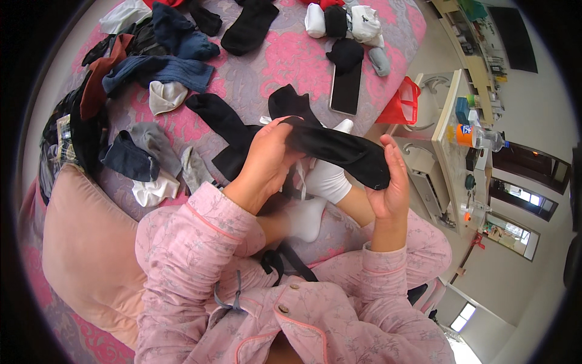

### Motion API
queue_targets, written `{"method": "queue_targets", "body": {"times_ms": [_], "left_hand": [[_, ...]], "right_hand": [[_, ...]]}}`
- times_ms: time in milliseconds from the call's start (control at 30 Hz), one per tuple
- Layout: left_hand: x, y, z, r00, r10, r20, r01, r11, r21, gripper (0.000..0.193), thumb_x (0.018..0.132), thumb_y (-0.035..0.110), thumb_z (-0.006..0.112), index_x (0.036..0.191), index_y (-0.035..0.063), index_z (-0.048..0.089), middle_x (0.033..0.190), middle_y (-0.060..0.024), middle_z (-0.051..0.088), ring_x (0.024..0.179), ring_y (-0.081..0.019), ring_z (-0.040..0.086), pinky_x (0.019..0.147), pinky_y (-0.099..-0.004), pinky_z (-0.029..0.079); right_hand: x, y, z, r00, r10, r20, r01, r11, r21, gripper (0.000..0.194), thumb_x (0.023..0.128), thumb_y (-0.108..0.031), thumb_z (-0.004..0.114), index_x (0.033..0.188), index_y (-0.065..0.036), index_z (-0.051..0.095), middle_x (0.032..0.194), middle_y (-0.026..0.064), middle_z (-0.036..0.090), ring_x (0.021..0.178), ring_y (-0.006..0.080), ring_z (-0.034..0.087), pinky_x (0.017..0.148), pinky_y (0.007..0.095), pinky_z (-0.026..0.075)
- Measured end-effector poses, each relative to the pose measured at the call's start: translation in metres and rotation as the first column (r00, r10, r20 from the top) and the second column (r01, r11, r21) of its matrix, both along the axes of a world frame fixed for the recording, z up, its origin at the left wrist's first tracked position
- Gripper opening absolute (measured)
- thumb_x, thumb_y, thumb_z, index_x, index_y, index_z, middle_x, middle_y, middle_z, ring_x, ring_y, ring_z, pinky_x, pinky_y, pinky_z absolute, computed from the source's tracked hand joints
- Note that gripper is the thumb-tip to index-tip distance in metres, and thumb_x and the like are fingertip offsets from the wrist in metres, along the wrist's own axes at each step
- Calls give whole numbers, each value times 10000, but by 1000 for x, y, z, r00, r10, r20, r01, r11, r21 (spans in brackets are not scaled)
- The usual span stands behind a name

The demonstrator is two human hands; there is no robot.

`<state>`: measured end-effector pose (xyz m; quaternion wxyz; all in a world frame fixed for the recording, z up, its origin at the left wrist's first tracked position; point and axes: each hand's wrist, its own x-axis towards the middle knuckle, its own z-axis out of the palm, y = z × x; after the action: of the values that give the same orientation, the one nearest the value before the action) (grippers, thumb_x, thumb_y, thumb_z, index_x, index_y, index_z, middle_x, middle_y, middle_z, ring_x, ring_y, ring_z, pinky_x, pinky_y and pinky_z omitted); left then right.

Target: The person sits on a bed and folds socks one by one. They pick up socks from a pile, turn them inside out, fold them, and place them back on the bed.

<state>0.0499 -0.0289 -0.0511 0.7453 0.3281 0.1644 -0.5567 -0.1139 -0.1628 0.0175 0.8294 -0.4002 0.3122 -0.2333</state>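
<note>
A black sock (338, 148) is stretched lengthwise between my hands, above my crossed legs and white-socked feet. My left hand (268, 159) grips its one end, fingers folded over the fabric. At the other end, the sock rests against the palm and thumb of my right hand (391, 182), whose fingers point upward. Behind my left hand, more black socks (218, 113) lie on the patterned pink and grey bedspread (295, 50). Farther off, rolled white and black socks (335, 21) sit together, and a black balled sock (346, 54) covers one end of a smartphone (345, 91).
Loose blue, grey and white socks (159, 73) and dark clothes lie on the left. A pink cushion (86, 255) stands beside my left knee. Beyond the bed's right edge are a red bag (402, 102) and a table (448, 118) holding a plastic bottle (482, 138).
</note>
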Motion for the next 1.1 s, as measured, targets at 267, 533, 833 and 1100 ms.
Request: {"method": "queue_targets", "body": {"times_ms": [267,533,833,1100], "left_hand": [[-5,-1,10,999,-40,-8,37,977,-210,268,908,94,483,1139,5,584,1061,-109,645,954,-202,636,864,-363,518],[-64,19,31,709,-536,458,693,409,-593,208,954,154,573,1113,21,595,931,55,607,848,-20,537,767,-204,446],[-40,7,10,974,-181,-140,124,932,-341,136,938,182,573,1029,91,619,1018,-12,639,970,-131,603,874,-290,470],[-39,-3,-12,992,-57,-110,46,994,-98,149,977,171,491,1057,89,587,1016,-29,642,911,-151,611,797,-317,493]], "right_hand": [[-14,-6,-8,983,-167,-73,167,986,-16,256,992,-153,515,1239,-89,542,1134,100,647,1046,211,626,920,361,498],[-39,-25,-33,985,-92,-147,98,995,29,268,987,-119,530,1252,-121,493,934,15,552,645,39,445,528,177,368],[-42,-30,-43,907,-350,-232,361,933,3,226,954,-141,590,1179,-134,562,1034,55,662,929,199,653,827,348,547],[-31,-18,-7,951,-297,-86,300,954,15,204,972,-120,555,1176,-117,548,981,59,662,922,192,655,841,332,542]]}}
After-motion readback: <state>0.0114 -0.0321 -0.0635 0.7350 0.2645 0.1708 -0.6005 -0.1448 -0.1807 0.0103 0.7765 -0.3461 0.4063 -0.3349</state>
